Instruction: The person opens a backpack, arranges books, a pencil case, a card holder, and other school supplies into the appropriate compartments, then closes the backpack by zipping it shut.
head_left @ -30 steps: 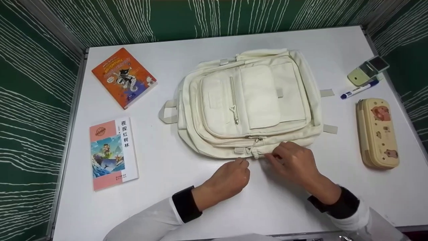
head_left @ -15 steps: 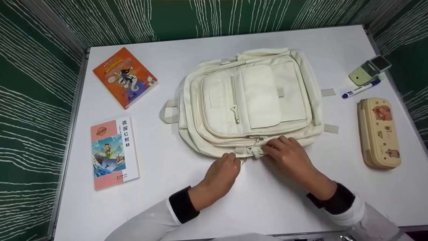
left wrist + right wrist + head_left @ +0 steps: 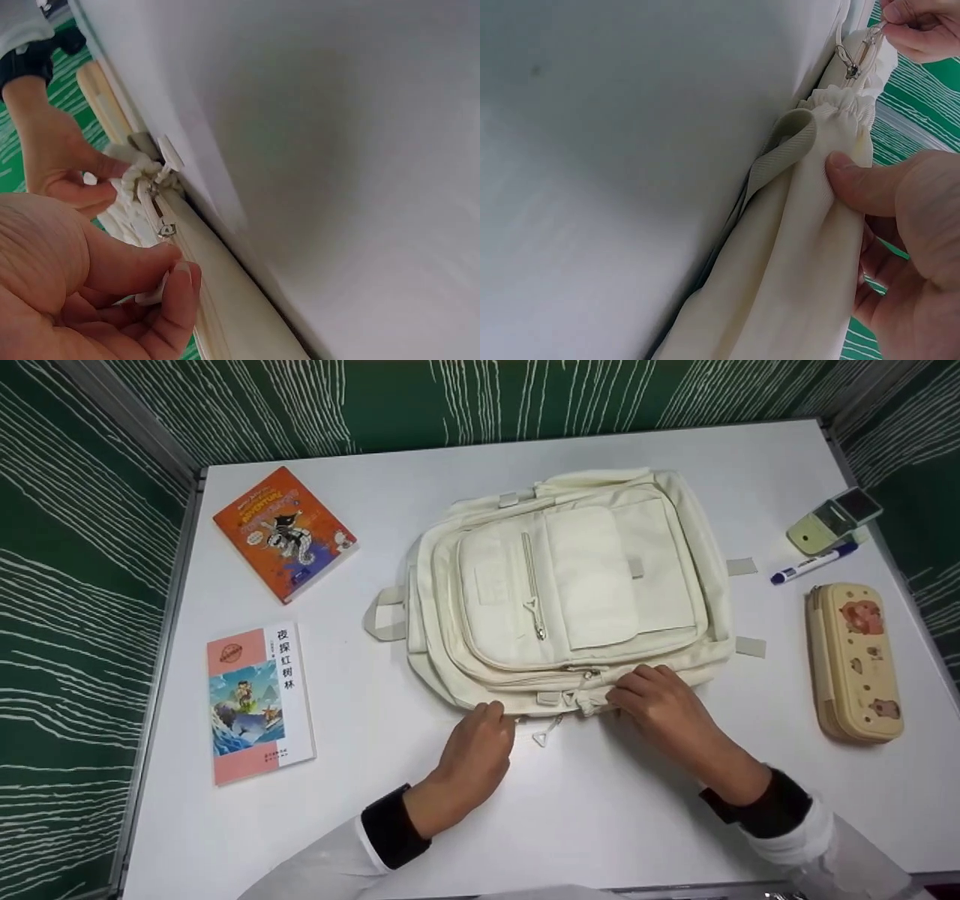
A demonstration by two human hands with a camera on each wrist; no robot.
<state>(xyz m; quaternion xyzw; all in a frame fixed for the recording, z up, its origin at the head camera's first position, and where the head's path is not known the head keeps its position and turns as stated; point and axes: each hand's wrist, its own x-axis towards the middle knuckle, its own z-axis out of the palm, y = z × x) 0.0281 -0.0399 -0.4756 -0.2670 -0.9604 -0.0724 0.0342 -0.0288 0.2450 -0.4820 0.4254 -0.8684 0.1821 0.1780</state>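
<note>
A cream backpack [image 3: 592, 577] lies on its back on the white table, its top handle to the left. My left hand [image 3: 476, 750] is at the bag's near edge. Thumb and forefinger pinch a zipper pull there, just beside its metal slider [image 3: 166, 229]. A second zipper pull [image 3: 540, 739] with a triangular end hangs loose between the hands. My right hand [image 3: 664, 712] grips the side fabric next to a gathered pocket edge [image 3: 844, 101], thumb [image 3: 847, 176] on the near face. A webbing loop [image 3: 791, 142] sticks out beside that thumb. The right fingers are partly hidden behind the cloth.
Two books lie on the left: an orange one [image 3: 285, 532] behind, a pink and white one [image 3: 259, 701] in front. On the right are a yellow pencil case [image 3: 859, 660], a marker [image 3: 814, 562] and a small green device [image 3: 832, 521]. Green walls border the table.
My left hand has moved left along the bag's near edge, away from the right hand. The loose zipper pull has come into view between them. The right hand still holds the bag's side.
</note>
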